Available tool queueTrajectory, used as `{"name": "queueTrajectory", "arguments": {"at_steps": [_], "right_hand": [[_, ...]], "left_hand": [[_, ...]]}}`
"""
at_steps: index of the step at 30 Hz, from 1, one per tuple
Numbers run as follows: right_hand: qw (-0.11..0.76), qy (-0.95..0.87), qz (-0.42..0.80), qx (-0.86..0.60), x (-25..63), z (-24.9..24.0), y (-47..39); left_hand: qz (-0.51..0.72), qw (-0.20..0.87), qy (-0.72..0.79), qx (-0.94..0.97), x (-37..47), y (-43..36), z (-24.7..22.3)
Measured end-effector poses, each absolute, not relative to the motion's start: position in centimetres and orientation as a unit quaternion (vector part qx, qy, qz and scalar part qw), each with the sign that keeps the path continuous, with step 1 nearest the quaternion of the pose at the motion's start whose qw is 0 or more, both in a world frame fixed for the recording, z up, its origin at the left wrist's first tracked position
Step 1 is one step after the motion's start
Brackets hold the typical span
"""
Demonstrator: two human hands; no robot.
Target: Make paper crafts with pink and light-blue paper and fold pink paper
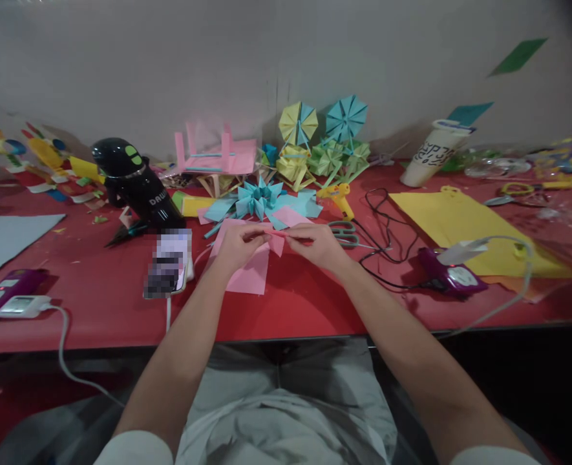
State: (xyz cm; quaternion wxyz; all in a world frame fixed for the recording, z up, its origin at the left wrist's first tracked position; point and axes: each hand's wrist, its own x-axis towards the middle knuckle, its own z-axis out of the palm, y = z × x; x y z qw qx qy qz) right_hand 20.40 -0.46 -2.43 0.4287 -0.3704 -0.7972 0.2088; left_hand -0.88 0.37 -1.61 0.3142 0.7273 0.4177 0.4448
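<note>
Between my two hands is a small folded piece of pink paper (276, 237), pinched at both ends. My left hand (241, 247) grips its left end, fingers closed, above flat pink sheets (247, 279) on the table. At the right end, the fingertips of my right hand (316, 244) are closed on the same piece. Just beyond the hands lies a blue folded paper flower (259, 199) among blue paper pieces. Green-handled scissors (344, 234) rest beside my right hand, with a yellow hot glue gun (338, 199) behind them.
A phone (168, 263) with a cable lies left, below a black bottle (137, 184). Pink paper furniture (237, 157) and folded paper models (295, 161) line the wall. Rightward are a black cord (387, 226), purple power strip (453, 274), yellow sheet (479, 232) and paper cup (434, 154).
</note>
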Motion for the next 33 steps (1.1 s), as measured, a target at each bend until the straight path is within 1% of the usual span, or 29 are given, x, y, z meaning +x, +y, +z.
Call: {"name": "queueTrajectory", "arguments": {"at_steps": [6, 13, 17, 21, 25, 28, 33], "right_hand": [[0.400, -0.789, 0.277, -0.374, 20.2, -1.9, -0.7], [0.409, -0.755, 0.343, -0.381, 20.0, -1.6, -0.9], [0.403, -0.728, 0.420, -0.361, 19.8, -1.5, -1.2], [0.409, -0.703, 0.434, -0.388, 19.5, -1.4, -1.3], [0.419, -0.656, 0.485, -0.398, 19.3, -1.8, -1.0], [0.419, -0.644, 0.503, -0.395, 19.5, -2.0, -0.8], [0.418, -0.631, 0.533, -0.379, 19.8, -1.8, -0.8]], "left_hand": [[0.447, 0.309, 0.423, 0.725, -0.8, 0.1, -1.1], [0.442, 0.306, 0.433, 0.724, -0.6, 0.0, -0.6], [0.436, 0.309, 0.444, 0.719, -0.7, 0.0, -0.8], [0.431, 0.312, 0.445, 0.720, -0.7, -0.1, -0.8], [0.426, 0.317, 0.442, 0.723, -0.6, -0.3, -0.7], [0.424, 0.349, 0.442, 0.709, -0.5, -0.2, -0.8], [0.441, 0.446, 0.423, 0.655, -0.4, -0.2, -1.0]]}}
